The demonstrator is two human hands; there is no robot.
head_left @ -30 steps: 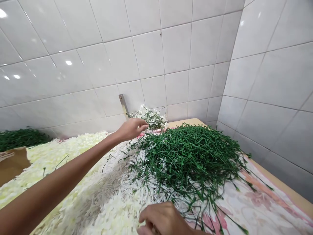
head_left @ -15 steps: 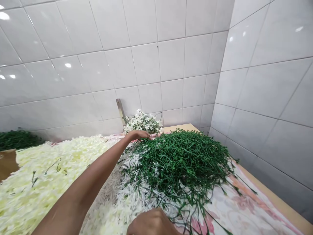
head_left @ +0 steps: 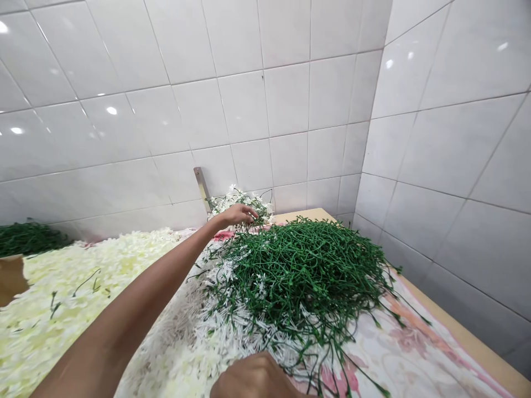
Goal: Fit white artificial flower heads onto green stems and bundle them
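Far left edge: a small heap of stems (head_left: 29, 239) is seen against the tiled wall (head_left: 124, 143), with a piece of brown cardboard (head_left: 10, 276) just in front of it.
Left half of the surface: it is covered by a spread of cream petals (head_left: 83, 287), on which a few loose green bits are scattered.
Left hand (head_left: 236, 214): it is stretched out to the back edge, where the bunch of flowered sprigs (head_left: 243, 198) is touched by the fingertips. The grip is loosely curled, and whether a sprig is pinched cannot be told.
Bunch of flowered sprigs: it is set at the back edge against the wall, just beside a metal strip (head_left: 202, 188) fixed to the tiles.
White flower heads (head_left: 224, 331): they are piled in the middle, at the near-left foot of the big green pile (head_left: 302, 271).
Right hand (head_left: 253, 377): it is seen at the near edge, knuckles up, resting on the white flower heads. The grip is curled under and hidden, so its state cannot be told.
Big green pile: it is heaped right of centre, with stems trailing toward the near edge.
Right edge: a flowered cloth (head_left: 415, 354) is laid under the piles, and the wooden rim of the surface (head_left: 468, 342) is left showing beside it.
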